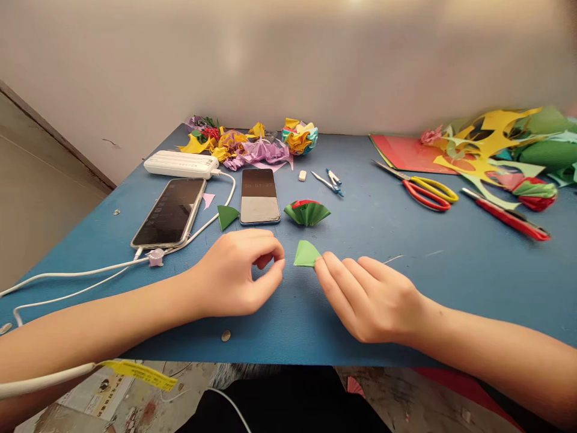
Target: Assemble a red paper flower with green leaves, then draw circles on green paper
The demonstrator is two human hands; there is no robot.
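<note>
My right hand lies on the blue table, its fingertips pinching the corner of a small folded green paper wedge. My left hand rests just left of that wedge with fingers curled, thumb and forefinger close together; nothing shows between them. A folded green and red paper fan stands a little beyond the wedge. Another green paper wedge lies between two phones.
Two phones and a white power bank with cables sit at the left. Crumpled coloured paper lies at the back. Scissors, a red knife and cut coloured sheets lie at the right.
</note>
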